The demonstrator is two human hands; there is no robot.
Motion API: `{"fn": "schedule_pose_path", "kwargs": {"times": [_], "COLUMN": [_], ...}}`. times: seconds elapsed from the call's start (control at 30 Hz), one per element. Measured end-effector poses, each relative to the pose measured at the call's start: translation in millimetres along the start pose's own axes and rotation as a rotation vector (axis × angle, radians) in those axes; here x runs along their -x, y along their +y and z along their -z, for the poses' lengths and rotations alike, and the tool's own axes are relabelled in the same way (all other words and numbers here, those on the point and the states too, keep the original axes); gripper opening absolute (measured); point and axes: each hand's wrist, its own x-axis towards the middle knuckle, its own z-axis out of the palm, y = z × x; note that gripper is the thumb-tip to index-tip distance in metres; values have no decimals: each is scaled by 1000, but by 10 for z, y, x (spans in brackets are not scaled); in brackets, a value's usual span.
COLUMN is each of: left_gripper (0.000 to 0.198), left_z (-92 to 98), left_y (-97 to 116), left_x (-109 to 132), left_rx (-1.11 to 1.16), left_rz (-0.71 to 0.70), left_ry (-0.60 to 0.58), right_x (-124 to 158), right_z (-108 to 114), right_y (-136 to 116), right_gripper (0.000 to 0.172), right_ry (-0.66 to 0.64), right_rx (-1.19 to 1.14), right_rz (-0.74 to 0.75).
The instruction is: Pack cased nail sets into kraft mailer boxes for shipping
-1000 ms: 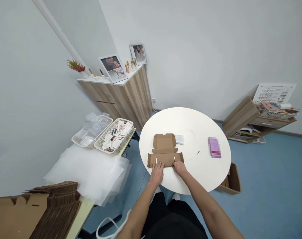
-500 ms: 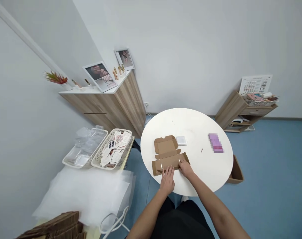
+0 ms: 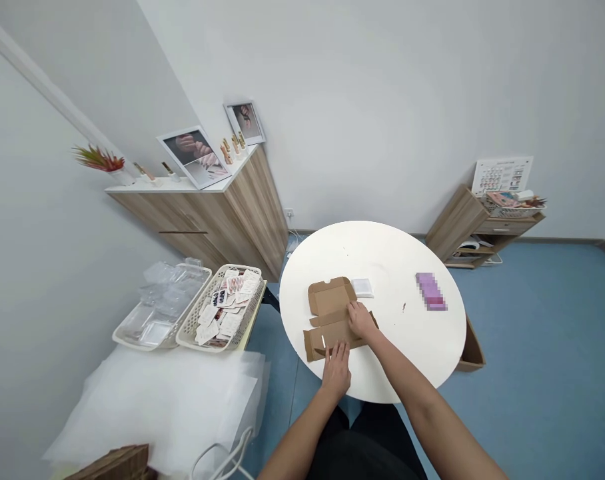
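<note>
An unfolded brown cardboard mailer box (image 3: 331,299) lies on the round white table (image 3: 422,353), its flaps spread and its tabbed panel on the far side. My left hand (image 3: 336,369) rests on the near edge of the box, fingers stretched out and slightly apart over the front flap. My right hand (image 3: 361,321) is at the right end of the crease between the two large panels. Its fingers are bent and closed on the cardboard there; the fingertips are partly hidden. Just beyond the box sits a small clear-and-white flat packet (image 3: 362,288).
A blurred purple item (image 3: 431,291) lies at the table's right. To the left, a basket of printed cards (image 3: 230,310) and a basket of clear plastic cases (image 3: 167,303) stand behind white sheets (image 3: 162,400). An open carton (image 3: 471,347) is on the floor, right of the table.
My right hand has moved from the near flap, away from me and slightly left, to the middle crease. My left hand stays on the near edge. The view has shifted slightly.
</note>
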Motion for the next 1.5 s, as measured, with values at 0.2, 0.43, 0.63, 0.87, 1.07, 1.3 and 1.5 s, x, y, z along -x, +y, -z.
{"fn": "schedule_pose_path", "kwargs": {"times": [0.2,0.43,0.63,0.87,1.07,1.3,1.5], "left_gripper": [64,30,25,22,13,121,125], "left_z": [-47,-15,102,383,486,345,257], "left_y": [126,112,63,106,83,-30,-100], "left_x": [-4,-307,-406,-578,-730,-876,-899], "left_rx": [-51,-89,-93,-173,-210,-195,-91], "left_rz": [58,44,-33,-47,-23,296,375], "left_ry": [175,147,99,100,141,44,-91], "right_x": [-167,-338,-562,-598,-470,-430,-355], "right_z": [-57,-96,-90,-11,53,79,109], "right_y": [138,373,472,543,548,540,498], "right_gripper": [34,38,25,20,21,19,21], "right_ry": [109,-108,-171,-203,-200,-226,-169], "right_rx": [-163,-403,-369,-278,-174,-134,-160], "right_rz": [-393,-525,-432,-297,-200,-180,-137]}}
